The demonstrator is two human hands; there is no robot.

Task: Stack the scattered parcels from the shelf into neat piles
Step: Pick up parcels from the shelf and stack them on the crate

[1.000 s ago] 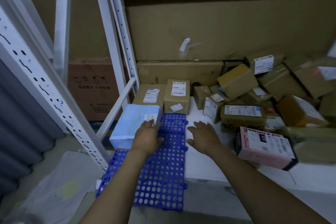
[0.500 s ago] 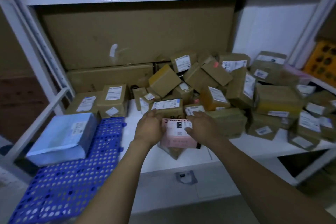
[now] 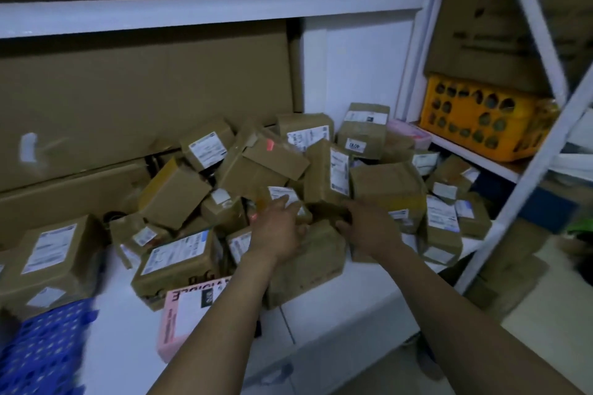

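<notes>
White shelf point(image 3: 324, 308) under dim light, with a big messy heap of parcels point(image 3: 263, 163) shoved against the back. Only the head view to go on, so:

Half a second ago both hands were on the pink parcel point(image 3: 189, 314). Now it's lying flat near the front edge of the board, partly under the left forearm, and nobody's holding it. It's not on any pile, and it's well apart from the blue mat point(image 3: 41, 353) at bottom left, so I'd guess it just got pulled out of the way.

Both hands have gone on to a brown parcel point(image 3: 308, 263) at the front of the heap. The left hand point(image 3: 276, 231) has its fingers stretched out and close together over the far top edge. The right hand point(image 3: 369, 231) looks to have its fingers curled round the far right corner, though it's blurry.

So this looks like the start of the next pickup. Most of the heap isn't sorted yet, so it's early days.
</notes>
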